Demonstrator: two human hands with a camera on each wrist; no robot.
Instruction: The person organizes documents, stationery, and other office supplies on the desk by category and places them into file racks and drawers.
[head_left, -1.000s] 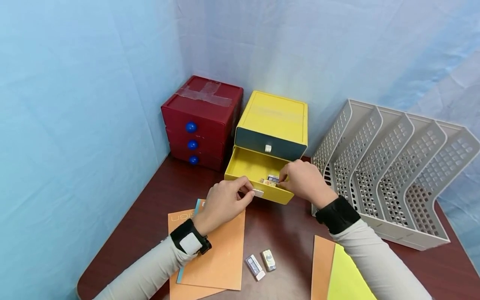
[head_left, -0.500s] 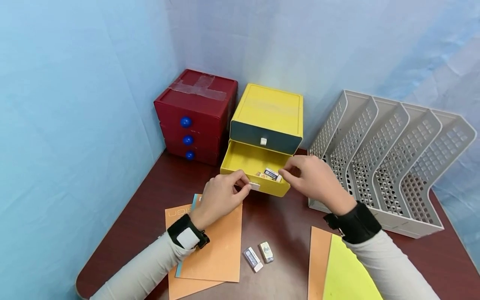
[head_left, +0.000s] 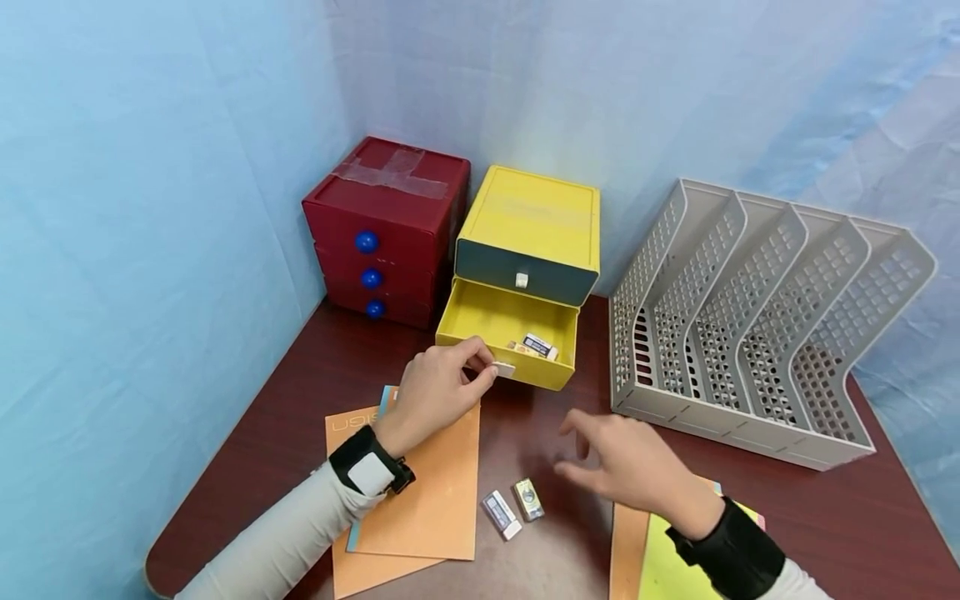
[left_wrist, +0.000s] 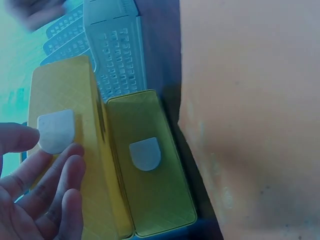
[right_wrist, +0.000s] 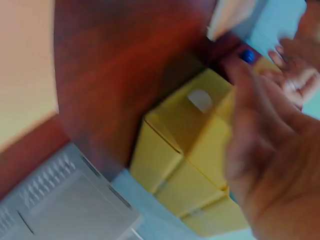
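My left hand pinches the white tab handle of a pulled-out yellow drawer, thumb on one side and fingers on the other. Inside that drawer, near its front, lie a blue-and-white eraser and a yellowish printed one, partly hidden by the front wall. Away from the drawer, my right hand hovers over the table with nothing in its loosely bent fingers. Just left of its fingertips are two more erasers on the table, one in a blue-and-white sleeve, the other yellowish.
The yellow drawer cabinet stands beside a dark red one with blue knobs. At right is a grey slotted file rack. Orange booklets lie under my left forearm; orange and yellow-green ones lie under the right wrist.
My right hand has left the eraser in the drawer and come back toward the table's front, near the two loose erasers. My left hand keeps its hold on the tab handle.
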